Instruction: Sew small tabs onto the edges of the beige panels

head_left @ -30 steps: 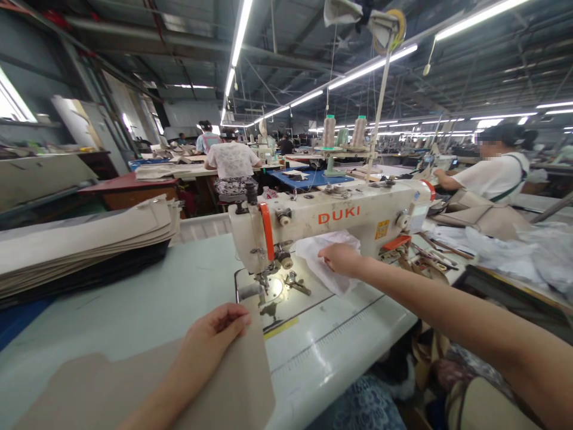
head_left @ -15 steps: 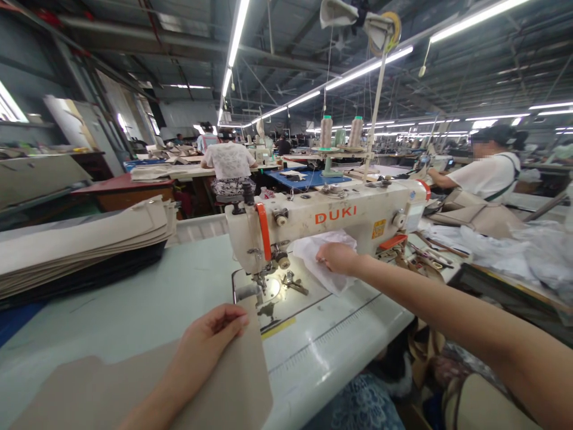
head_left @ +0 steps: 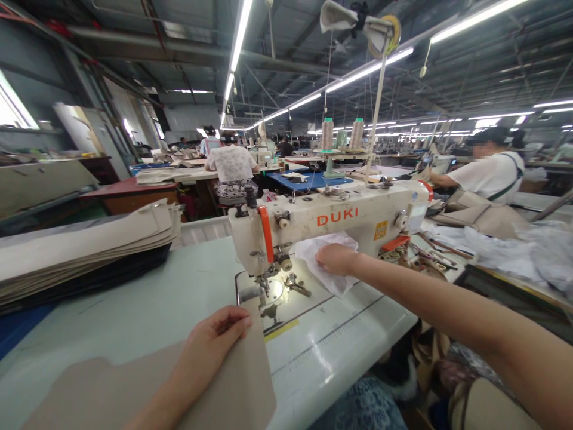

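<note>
My left hand (head_left: 219, 340) rests on a large beige panel (head_left: 242, 382) lying at the front left of the sewing table, its thumb and fingers closed on the panel's upper edge. My right hand (head_left: 335, 259) is closed on a thin white cloth (head_left: 313, 257) under the arm of the white sewing machine (head_left: 331, 221). The cloth lies against the machine body, right of the needle area. Between the needle plate (head_left: 274, 290) and the cloth sits a small metal guide (head_left: 297, 285).
A stack of beige panels (head_left: 89, 251) lies on the table at the left. Straps and tools (head_left: 434, 254) are at the machine's right, beside white plastic (head_left: 501, 251). Thread cones (head_left: 327, 135) stand behind. One person (head_left: 486, 170) sits at the right, another (head_left: 230, 164) further back.
The view has shifted slightly, so the machine and table appear a little further right and lower. Both hands keep their holds on the panel and the cloth.
</note>
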Demonstrator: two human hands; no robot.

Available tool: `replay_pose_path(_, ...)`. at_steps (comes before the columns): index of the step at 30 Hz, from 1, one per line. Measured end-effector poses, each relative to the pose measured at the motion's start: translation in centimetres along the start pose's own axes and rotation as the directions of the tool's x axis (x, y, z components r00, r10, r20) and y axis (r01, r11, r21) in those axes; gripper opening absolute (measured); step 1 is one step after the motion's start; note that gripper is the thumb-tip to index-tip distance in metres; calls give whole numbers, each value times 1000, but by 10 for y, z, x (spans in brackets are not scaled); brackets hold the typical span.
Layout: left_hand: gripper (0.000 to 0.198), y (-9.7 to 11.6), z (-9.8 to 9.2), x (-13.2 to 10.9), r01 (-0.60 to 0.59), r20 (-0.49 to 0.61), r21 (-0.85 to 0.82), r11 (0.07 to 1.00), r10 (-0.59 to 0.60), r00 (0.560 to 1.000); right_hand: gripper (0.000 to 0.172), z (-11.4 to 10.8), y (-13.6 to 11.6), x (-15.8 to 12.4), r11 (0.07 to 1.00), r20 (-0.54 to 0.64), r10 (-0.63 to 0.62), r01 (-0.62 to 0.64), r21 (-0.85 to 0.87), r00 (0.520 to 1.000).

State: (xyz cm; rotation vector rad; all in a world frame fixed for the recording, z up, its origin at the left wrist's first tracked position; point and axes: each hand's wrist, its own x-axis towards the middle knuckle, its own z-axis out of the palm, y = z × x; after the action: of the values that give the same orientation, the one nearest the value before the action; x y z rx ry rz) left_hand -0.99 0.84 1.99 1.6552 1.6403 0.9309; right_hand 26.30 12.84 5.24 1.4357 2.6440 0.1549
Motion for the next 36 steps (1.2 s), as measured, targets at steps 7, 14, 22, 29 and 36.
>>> replay_pose_path(7,29,5,1,-7,20,-78,-20,1000,-22,997,29,-9,-4,-18,979,-166,146,-118,168,975)
replay_pose_path(14,24,4,5,-12,-81,-131,-10,997,79,988,25,1,-88,-48,574,-299,65,210,792,952)
replay_pose_path(22,15,-7,4,-17,-213,-206,85,973,227,952,14,32,-148,-2,-123,-225,260,263,957,939)
replay_pose_path(29,12,-6,6,-13,-228,-299,132,965,258,919,10,39,-153,-2,-97,-321,296,363,927,900)
replay_pose_path(36,11,-5,8,-16,-244,-317,147,959,279,906,8,38,-153,-9,147,-467,328,444,884,821)
